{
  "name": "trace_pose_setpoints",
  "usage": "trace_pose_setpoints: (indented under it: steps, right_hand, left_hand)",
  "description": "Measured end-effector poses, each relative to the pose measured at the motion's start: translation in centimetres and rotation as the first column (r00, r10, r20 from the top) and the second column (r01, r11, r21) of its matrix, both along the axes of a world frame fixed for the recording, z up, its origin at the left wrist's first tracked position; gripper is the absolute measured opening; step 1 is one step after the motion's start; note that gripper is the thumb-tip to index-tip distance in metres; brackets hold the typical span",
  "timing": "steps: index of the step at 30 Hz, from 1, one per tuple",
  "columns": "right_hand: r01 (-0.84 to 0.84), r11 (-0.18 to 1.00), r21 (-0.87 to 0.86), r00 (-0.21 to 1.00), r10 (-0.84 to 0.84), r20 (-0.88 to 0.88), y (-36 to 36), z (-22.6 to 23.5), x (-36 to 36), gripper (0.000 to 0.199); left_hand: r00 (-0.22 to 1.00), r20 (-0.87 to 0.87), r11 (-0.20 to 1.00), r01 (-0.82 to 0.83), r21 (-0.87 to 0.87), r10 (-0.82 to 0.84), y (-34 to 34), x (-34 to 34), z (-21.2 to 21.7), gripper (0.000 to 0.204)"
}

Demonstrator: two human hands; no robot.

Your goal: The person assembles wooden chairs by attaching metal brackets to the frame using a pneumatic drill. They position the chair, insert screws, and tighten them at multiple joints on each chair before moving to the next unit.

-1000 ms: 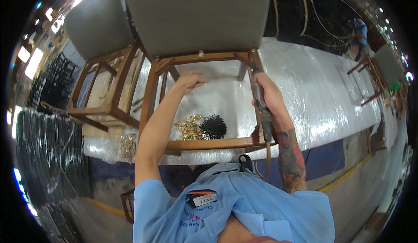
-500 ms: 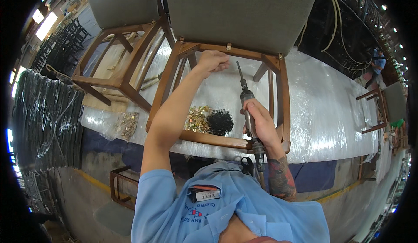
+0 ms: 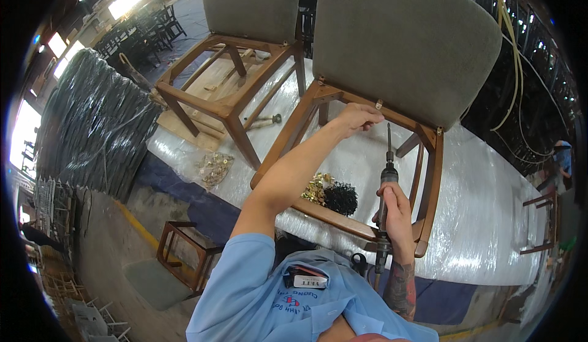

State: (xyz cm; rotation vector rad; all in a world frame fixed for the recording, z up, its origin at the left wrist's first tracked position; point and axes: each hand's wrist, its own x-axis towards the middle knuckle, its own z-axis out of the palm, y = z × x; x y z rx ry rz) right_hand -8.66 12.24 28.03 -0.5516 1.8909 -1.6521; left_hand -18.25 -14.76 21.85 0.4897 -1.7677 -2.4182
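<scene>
A wooden chair frame (image 3: pixel 334 217) with a grey upholstered back (image 3: pixel 407 48) lies in front of me. Along its rear rail sits a small brass-coloured bracket (image 3: pixel 379 104). My left hand (image 3: pixel 360 119) is just below that bracket, fingertips pinched together; whatever they hold is too small to make out. In my right hand (image 3: pixel 397 210) is a dark power screwdriver (image 3: pixel 388 175), its long bit pointing away from me, the tip near my left fingertips. Inside the frame, a heap of brass-coloured brackets (image 3: pixel 315 189) lies beside a heap of black screws (image 3: pixel 340 199).
To the left stands a second chair frame (image 3: pixel 228 106) with a grey back. A clear plastic bag of brackets (image 3: pixel 214 167) rests on the film-covered tabletop (image 3: pixel 484 201). Black wrapped bundles (image 3: pixel 92 121) are at far left. Pale hoses (image 3: pixel 508 54) hang at right.
My view has swung left, so the scene sits farther right and lower. My left fingertips are slightly nearer the bracket; the screwdriver stays in my right hand.
</scene>
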Motion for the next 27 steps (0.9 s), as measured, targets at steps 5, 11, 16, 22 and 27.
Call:
trace_pose_setpoints:
  steps: [5,11,16,22,27]
  right_hand:
    - [-0.024,0.999,0.038,0.999,0.026,-0.037,0.2,-0.1,0.0,0.022]
    - [-0.055,0.998,0.028,0.997,0.056,-0.059,0.2,-0.3,0.1,0.021]
    - [-0.086,0.995,0.049,0.992,0.091,-0.092,0.6,-0.5,-0.1,0.02]
    - [-0.104,0.993,0.046,0.99,0.108,-0.09,0.4,0.2,0.3,0.02]
    - [-0.104,0.993,0.056,0.988,0.109,-0.107,0.7,0.2,0.2,0.02]
  left_hand:
    - [0.994,-0.032,0.987,0.11,0.114,-0.107,0.8,0.5,1.5,0.026]
    - [0.984,-0.027,0.978,0.18,0.105,-0.179,0.8,1.0,1.9,0.027]
    - [0.978,-0.002,0.972,0.206,0.114,-0.207,1.0,1.2,2.5,0.029]
    - [0.976,0.047,0.965,0.201,0.166,-0.211,0.5,1.4,2.2,0.029]
    - [0.967,0.073,0.953,0.225,0.205,-0.244,0.6,1.4,3.0,0.029]
